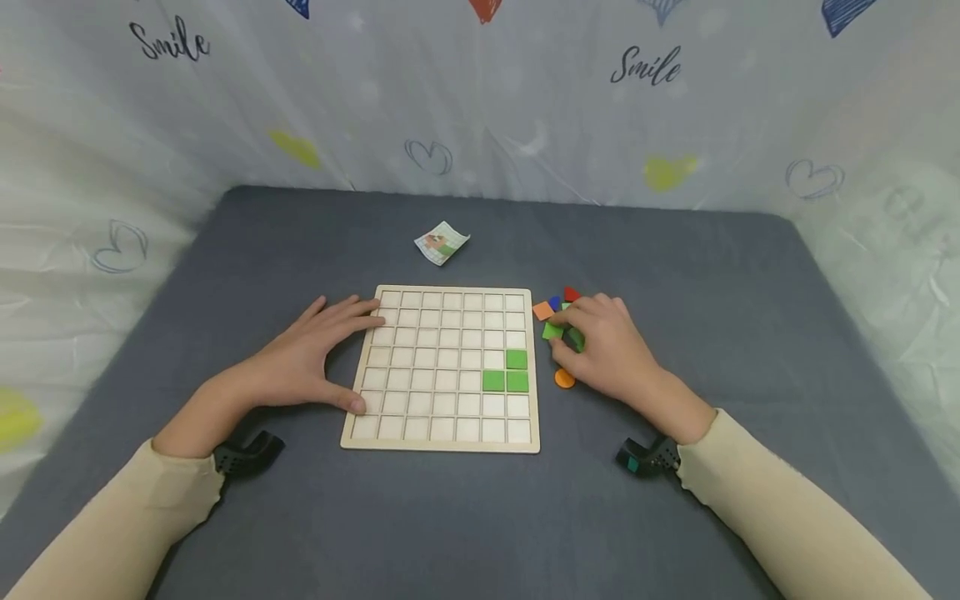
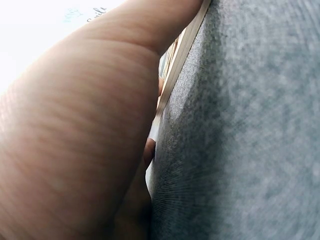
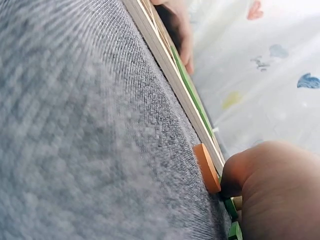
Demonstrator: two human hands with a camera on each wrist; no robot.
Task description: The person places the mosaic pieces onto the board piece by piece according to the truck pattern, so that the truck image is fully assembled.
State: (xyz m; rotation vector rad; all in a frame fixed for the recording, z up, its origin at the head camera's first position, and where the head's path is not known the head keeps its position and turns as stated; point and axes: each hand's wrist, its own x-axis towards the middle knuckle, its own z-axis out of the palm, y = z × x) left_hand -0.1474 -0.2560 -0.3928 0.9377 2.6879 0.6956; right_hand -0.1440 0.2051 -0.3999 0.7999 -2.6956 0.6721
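Observation:
A wooden grid board (image 1: pixel 442 445) lies flat, with green square tiles (image 1: pixel 517 381) in three cells near its right side. Along the board's left edge rests my left hand (image 1: pixel 303 358), fingers spread and thumb on the lower left rim. Beyond the opposite edge, my right hand (image 1: pixel 607 346) pinches a green square tile (image 1: pixel 552 332) between thumb and forefinger, low over the cloth. Around these fingers lie an orange square (image 1: pixel 543 311), a blue piece (image 1: pixel 555 302), a red piece (image 1: pixel 572 294) and an orange round piece (image 1: pixel 565 378). More green pieces (image 1: pixel 575 337) are partly hidden under the hand.
A small printed card (image 1: pixel 442 243) with a coloured grid picture lies behind the board. Dark grey cloth (image 1: pixel 450 525) covers the table. A pale printed curtain (image 1: pixel 525 108) hangs at the back and sides.

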